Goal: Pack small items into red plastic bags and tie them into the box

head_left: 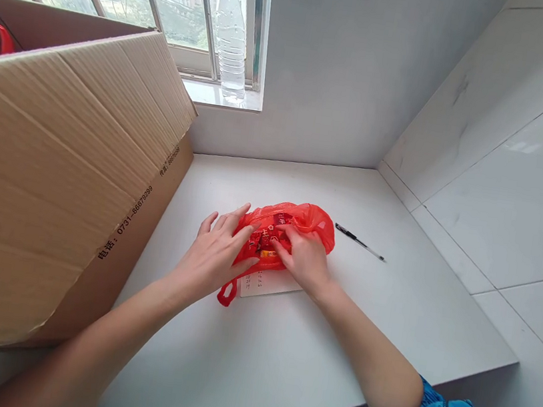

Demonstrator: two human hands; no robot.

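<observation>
Main risk: the red bag (321, 227) is thin film, so it could snag or tear if the fingers pull hard against its rim. It sits directly between the two hands, its packets (266, 238) showing in the gap between the fingertips. Dragging the film sideways could spill them. The white sheet (270, 285) lies partly under the bag, just nearer the body than the fingers; a low sweep could shift or crease it. The handle loop (227, 293) hangs loose below the left thumb and could catch. The pen (360, 241) is just beyond the right fingers on the bench (250, 355), liable to roll if the bag bumps it.

Pose: left hand (214, 249) comes in palm down at the bag's left side, fingers spread, thumb along the near rim, nothing clenched. Right hand (307, 259) reaches over the right side, thumb and forefinger bent inward over the packets. Can't tell whether they pinch film or a packet, or just rest there.
</observation>
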